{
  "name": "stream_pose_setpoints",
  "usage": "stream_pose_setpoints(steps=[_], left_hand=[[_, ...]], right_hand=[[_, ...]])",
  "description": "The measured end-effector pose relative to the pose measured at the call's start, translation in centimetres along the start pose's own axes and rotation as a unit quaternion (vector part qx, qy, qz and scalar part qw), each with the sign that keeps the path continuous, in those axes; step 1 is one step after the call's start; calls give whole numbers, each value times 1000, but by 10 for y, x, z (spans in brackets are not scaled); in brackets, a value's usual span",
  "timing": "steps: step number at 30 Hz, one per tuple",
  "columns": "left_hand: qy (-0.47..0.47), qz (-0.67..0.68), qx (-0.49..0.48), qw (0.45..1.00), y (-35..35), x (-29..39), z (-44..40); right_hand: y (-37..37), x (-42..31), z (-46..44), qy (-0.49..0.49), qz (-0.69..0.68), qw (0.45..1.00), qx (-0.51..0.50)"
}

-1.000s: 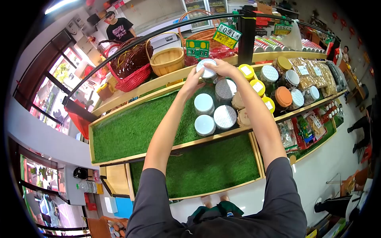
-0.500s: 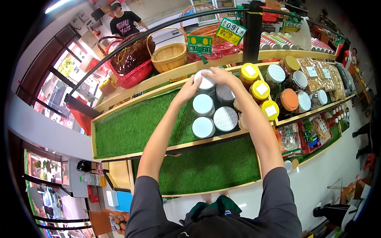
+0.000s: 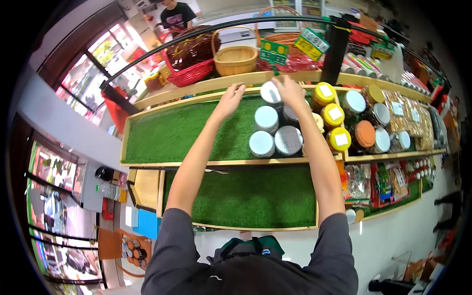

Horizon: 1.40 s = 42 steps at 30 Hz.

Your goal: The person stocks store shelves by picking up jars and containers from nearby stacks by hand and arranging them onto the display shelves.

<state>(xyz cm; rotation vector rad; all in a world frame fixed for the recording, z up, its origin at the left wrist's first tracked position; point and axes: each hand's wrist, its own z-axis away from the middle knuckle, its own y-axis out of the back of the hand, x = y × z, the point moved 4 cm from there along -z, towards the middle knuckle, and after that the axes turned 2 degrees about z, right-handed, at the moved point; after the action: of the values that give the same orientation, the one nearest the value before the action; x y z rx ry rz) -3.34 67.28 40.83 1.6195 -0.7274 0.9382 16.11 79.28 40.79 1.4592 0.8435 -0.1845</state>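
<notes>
My left hand hovers over the green turf of the shelf, apart from the jars, with nothing in it and its fingers loosely bent. My right hand is at the right side of the rear white-lidded jar, its fingers at the lid's edge. Two more light-lidded jars, a middle one and a front one, stand in line before it. Beside them is a jar with a patterned silver lid. My right forearm partly hides the jars behind it.
Yellow-lidded jars, an orange-lidded jar and bagged dry goods stand to the right. Beyond the wooden rail are baskets, price signs and a black post. A person stands behind. A lower turf shelf lies nearer.
My left hand has come off the rear white-lidded jar and moved left. My right hand stays beside that jar, now standing in line with the others. The view has shifted.
</notes>
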Motion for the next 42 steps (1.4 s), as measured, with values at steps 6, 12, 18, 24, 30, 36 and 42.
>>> stream_pose_setpoints(steps=[6,12,18,24,30,36,42], left_hand=[[-107,-13,286,952,108,-49,200],[209,-124,536,808,90,-186,491],[550,-144,320,758,-26,-353,769],[741,92,94,658,-80,-325,848],[569,146,312,746,-46,-376,916],[619,146,372,676,-37,-398,1013],[644,283,454,547,-32,-389,1075]], right_hand=[[65,-70,182,187,-484,841,154],[-71,-30,375,181,-480,848,132],[-259,50,462,-258,-447,793,-325],[-371,137,451,-165,-94,883,-429],[-405,100,497,-317,-99,863,-380],[-486,48,571,-235,44,816,-527],[-560,-92,601,-123,24,794,-594]])
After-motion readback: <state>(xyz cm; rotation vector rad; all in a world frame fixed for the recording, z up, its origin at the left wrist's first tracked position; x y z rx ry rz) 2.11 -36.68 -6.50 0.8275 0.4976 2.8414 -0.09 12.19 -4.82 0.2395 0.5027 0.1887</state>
